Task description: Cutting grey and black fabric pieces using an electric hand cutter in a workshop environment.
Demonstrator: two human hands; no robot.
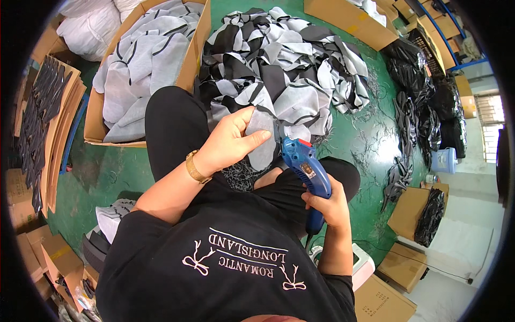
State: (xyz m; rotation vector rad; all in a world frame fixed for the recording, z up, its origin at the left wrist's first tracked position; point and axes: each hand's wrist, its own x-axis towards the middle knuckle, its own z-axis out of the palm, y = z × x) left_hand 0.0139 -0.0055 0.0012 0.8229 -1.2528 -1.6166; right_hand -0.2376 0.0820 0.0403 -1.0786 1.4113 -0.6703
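Observation:
My left hand point(236, 138) pinches a grey piece of fabric point(261, 146) between thumb and fingers, over my lap. My right hand point(331, 201) is wrapped round the handle of a blue electric fabric cutter point(308, 169) with a red part near its head. The cutter's head is close against the fabric's right edge; whether the blade touches it I cannot make out. A large heap of grey and black fabric pieces point(289, 59) lies on the floor just beyond my hands. Dark thread scraps point(241, 176) lie beneath the held piece.
On the left stands a cardboard box point(188, 75) full of grey fabric pieces. Stacked cardboard sheets point(60, 129) with black strips are further left. Black plastic bags point(413, 70), a blue bucket point(444, 160) and cardboard boxes point(402, 263) line the right. The cutter's cord runs down beside me.

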